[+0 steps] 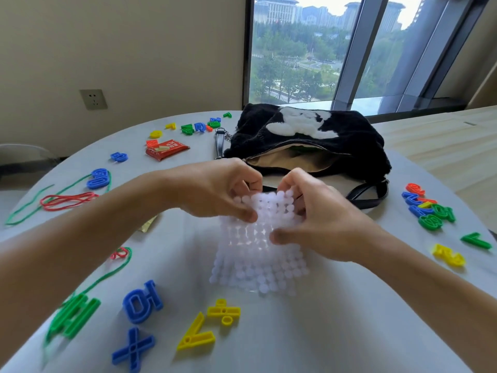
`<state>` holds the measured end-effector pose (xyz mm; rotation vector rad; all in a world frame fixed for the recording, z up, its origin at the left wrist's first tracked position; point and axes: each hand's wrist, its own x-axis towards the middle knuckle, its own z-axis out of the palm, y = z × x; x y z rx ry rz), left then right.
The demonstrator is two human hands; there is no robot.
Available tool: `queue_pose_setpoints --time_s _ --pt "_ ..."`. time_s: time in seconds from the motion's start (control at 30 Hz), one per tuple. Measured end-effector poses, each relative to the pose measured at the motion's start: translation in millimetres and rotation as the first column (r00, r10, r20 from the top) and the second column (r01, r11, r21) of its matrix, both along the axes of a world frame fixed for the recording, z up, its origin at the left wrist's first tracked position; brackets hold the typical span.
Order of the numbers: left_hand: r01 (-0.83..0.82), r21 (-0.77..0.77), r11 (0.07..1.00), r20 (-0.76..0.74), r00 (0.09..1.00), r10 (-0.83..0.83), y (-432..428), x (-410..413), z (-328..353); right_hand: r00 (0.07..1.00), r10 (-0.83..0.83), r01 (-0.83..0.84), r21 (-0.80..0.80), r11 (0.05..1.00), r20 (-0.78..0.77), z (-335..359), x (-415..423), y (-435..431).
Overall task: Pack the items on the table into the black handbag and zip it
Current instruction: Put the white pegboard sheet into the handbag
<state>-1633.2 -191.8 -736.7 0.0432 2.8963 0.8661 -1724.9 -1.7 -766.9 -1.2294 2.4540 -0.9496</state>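
Black handbag (357, 157) lies far on the table (295, 332), zip open (something green shows inside), and the left hand (215, 192) and right hand (314, 219) both pinch the white bead mat (258, 262) just near it, so the red packet (166, 149), strings (67, 201) and plastic numbers (142, 301) are not packed yet.

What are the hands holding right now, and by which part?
Both hold the white translucent beaded sheet by its top end. The left hand pinches its upper left edge and the right hand grips its upper right edge.
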Motion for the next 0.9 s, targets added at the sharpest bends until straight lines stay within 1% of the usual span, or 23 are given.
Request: queue_pose_setpoints --time_s 0.03,0.1,0.2,0.27,0.3,0.37,0.4,0.43,0.5,0.53,0.6,0.67,0.7,0.73,0.8,0.83,0.9 --pt "-0.010 0.064 0.998 -0.026 1.000 0.012 0 0 2 0.998 -0.019 0.024 -0.086 0.996 0.054 1 -3 1" --pt "-0.029 0.187 0.982 -0.093 0.995 0.047 -1 0 8 0.978 -0.023 0.074 -0.242 0.967 0.209 5 -9 4" --pt "-0.026 0.436 0.899 -0.191 0.974 0.121 -2 -3 16 0.908 0.084 0.085 -0.377 0.922 0.410 13 -15 10" --pt "-0.005 0.517 0.856 -0.246 0.957 0.154 -1 -6 18 0.871 0.179 0.036 -0.422 0.906 0.458 18 -17 15" --pt "0.001 0.542 0.840 -0.255 0.953 0.163 0 -8 18 0.869 0.197 0.017 -0.425 0.905 0.454 21 -20 18" --pt "-0.023 0.550 0.835 -0.244 0.952 0.187 3 -15 16 0.909 0.144 0.023 -0.392 0.920 0.392 29 -32 29" --pt "-0.050 0.506 0.861 -0.258 0.944 0.207 2 -20 13 0.930 0.088 0.058 -0.379 0.923 0.357 33 -40 35" --pt "-0.083 0.417 0.905 -0.305 0.925 0.225 1 -28 9 0.939 0.025 0.117 -0.385 0.915 0.344 37 -50 43" --pt "-0.152 0.181 0.972 -0.427 0.878 0.217 -1 -45 -1 0.907 -0.123 0.298 -0.410 0.862 0.402 44 -69 58" --pt "-0.174 0.055 0.983 -0.465 0.867 0.179 -2 -54 -6 0.877 -0.204 0.395 -0.409 0.823 0.435 45 -77 65" --pt "-0.183 -0.202 0.962 -0.466 0.882 0.070 -4 -75 -18 0.820 -0.347 0.533 -0.384 0.754 0.456 42 -90 75" --pt "-0.165 -0.457 0.874 -0.412 0.910 -0.044 -6 -94 -26 0.795 -0.419 0.585 -0.371 0.721 0.439 37 -96 81" --pt "-0.165 -0.545 0.822 -0.402 0.912 -0.084 -7 -102 -29 0.803 -0.427 0.578 -0.373 0.726 0.416 35 -95 83" --pt "-0.183 -0.602 0.777 -0.413 0.905 -0.107 -9 -110 -29 0.818 -0.419 0.559 -0.373 0.740 0.395 33 -92 83" --pt "-0.238 -0.653 0.718 -0.464 0.876 -0.131 -13 -122 -26 0.844 -0.367 0.509 -0.368 0.778 0.392 31 -87 82" --pt "-0.252 -0.660 0.708 -0.481 0.866 -0.140 -15 -126 -23 0.853 -0.334 0.483 -0.363 0.797 0.402 29 -85 80" --pt "-0.265 -0.634 0.727 -0.512 0.848 -0.137 -18 -131 -16 0.852 -0.297 0.457 -0.332 0.825 0.432 27 -81 76"
